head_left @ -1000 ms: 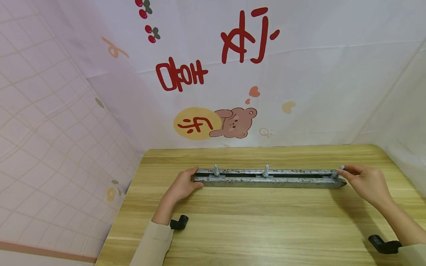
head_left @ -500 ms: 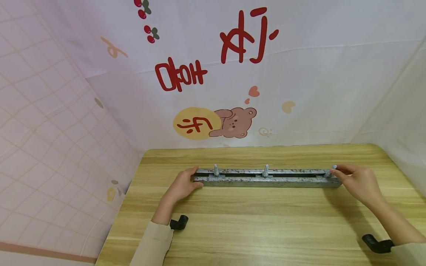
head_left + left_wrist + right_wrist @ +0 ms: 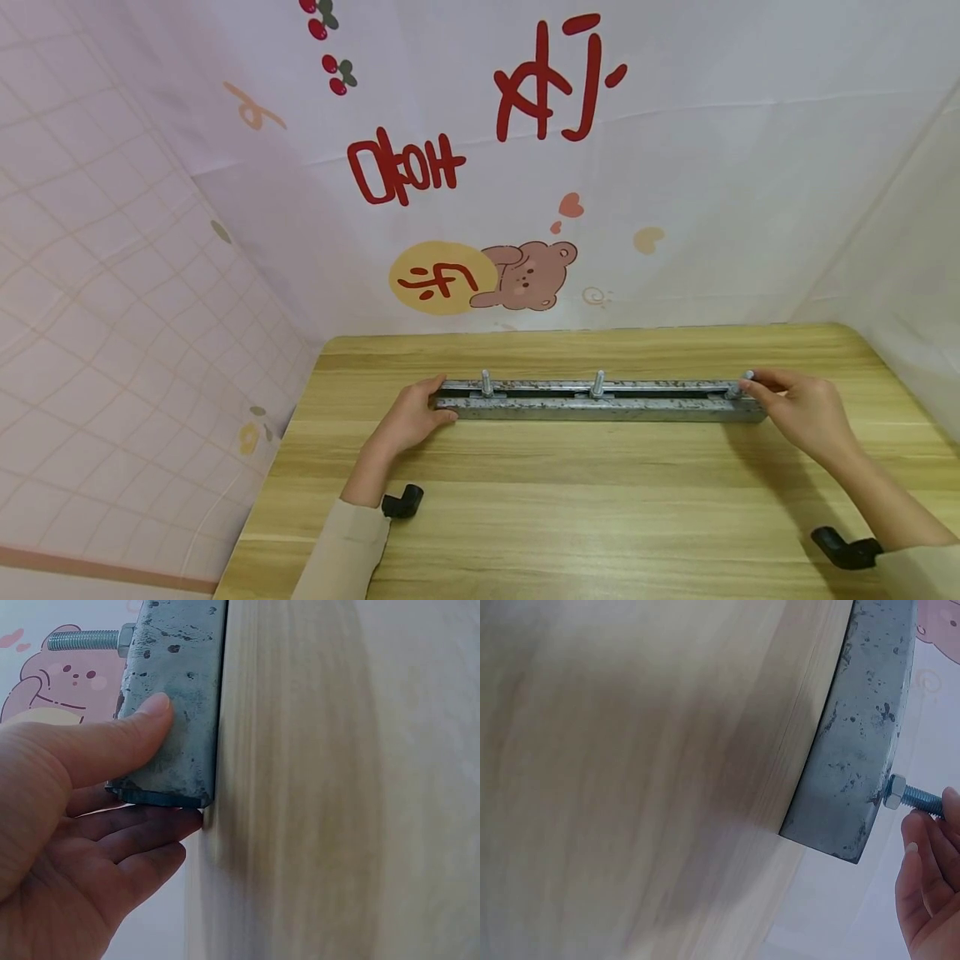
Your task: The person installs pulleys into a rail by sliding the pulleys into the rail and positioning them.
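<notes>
A grey, speckled metal channel lies along the wooden table with its slot upward. Out of the slot stand two bolts, the left bolt and the middle bolt, each with a nut low on its thread. My left hand grips the channel's left end, thumb on the front face; in the left wrist view its other fingers are under the end and partly hidden. At the right end, my right hand pinches a third bolt by its upper thread. Its nut sits against the channel's top.
The wooden table ends at a printed cloth backdrop just behind the channel. Near each sleeve cuff is a black elbow-shaped piece, one at the left and one at the right.
My right hand has moved left with the third bolt, from the channel's right end a little way along the slot. The left hand and the other two bolts have stayed in place.
</notes>
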The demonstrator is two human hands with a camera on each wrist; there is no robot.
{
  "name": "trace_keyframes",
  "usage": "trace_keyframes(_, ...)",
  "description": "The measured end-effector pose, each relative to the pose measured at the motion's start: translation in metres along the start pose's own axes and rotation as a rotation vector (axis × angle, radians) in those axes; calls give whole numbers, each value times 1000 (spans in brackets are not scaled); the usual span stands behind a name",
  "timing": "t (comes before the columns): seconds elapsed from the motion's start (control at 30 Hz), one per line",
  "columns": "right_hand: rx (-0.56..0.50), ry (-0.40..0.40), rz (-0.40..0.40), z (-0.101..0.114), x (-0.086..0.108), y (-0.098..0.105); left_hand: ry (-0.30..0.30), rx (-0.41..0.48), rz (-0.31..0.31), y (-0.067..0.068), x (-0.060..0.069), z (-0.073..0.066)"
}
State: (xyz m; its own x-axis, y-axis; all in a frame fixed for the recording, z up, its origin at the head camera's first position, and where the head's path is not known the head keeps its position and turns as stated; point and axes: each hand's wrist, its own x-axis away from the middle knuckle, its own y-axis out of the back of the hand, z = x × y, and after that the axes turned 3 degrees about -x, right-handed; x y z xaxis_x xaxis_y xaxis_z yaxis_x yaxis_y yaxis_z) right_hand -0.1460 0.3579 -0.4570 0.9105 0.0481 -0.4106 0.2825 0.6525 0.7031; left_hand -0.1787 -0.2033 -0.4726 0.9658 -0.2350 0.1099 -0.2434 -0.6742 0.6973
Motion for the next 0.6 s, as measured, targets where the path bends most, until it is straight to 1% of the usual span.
trace_keyframes(0.23,3,8,-5,4,-2,-4,-3,0,0,1,1,1)
trace_keyframes(0.4,-5,14,15,7,-2,-5,0,6,-3,0,1,0)
trace_keyframes(0.6,-4,12,14,10,-4,-7,-5,0,-8,0,1,-1)
